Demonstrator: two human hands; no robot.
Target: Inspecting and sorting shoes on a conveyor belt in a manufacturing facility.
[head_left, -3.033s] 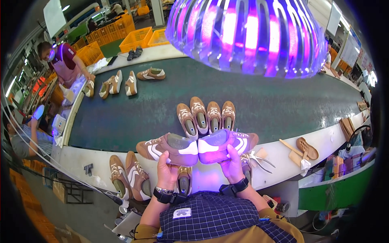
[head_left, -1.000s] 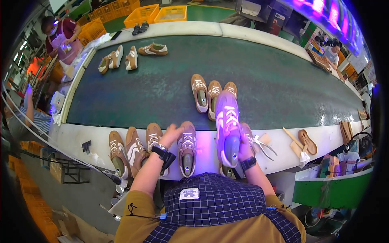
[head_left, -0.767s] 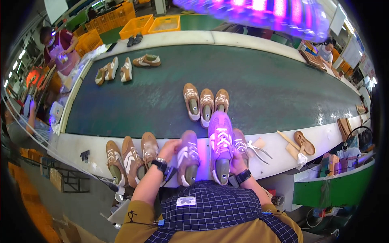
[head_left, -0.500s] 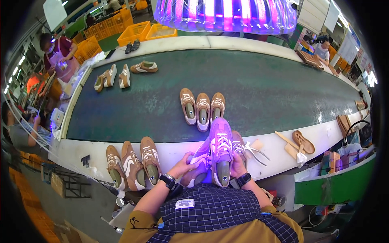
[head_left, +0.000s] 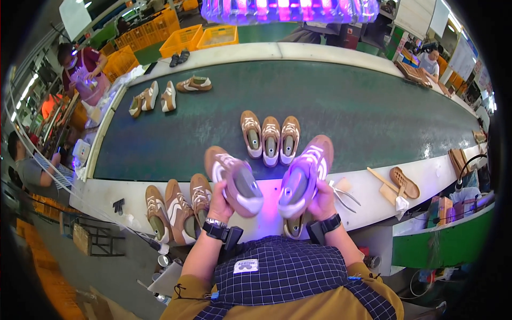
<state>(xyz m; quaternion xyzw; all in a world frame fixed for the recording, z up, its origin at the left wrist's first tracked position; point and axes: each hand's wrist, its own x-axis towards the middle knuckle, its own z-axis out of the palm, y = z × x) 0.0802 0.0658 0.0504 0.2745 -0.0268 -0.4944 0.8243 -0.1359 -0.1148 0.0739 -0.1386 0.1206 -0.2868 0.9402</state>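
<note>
In my left hand is a tan sneaker with white laces and a white heel, raised above the white table edge and slightly smeared by motion. My right hand grips a second sneaker by its outer side, tinted purple by the lamp light. Both shoes tilt with their openings facing me, toes pointing away and outward. Below the right shoe, the heel of another sneaker shows on the edge; the rest of it is hidden. Left of my left hand stand three similar shoes, the nearest partly covered by that hand.
Three sneakers stand on the green belt ahead. Several more lie far left. On the right edge are pincers, a wooden-handled brush and a tan sole. A purple lamp hangs above; co-workers sit beyond.
The two held sneakers were close together over the white edge; now they are farther apart, higher and farther from me. The shoe beneath the right one shows its heel.
</note>
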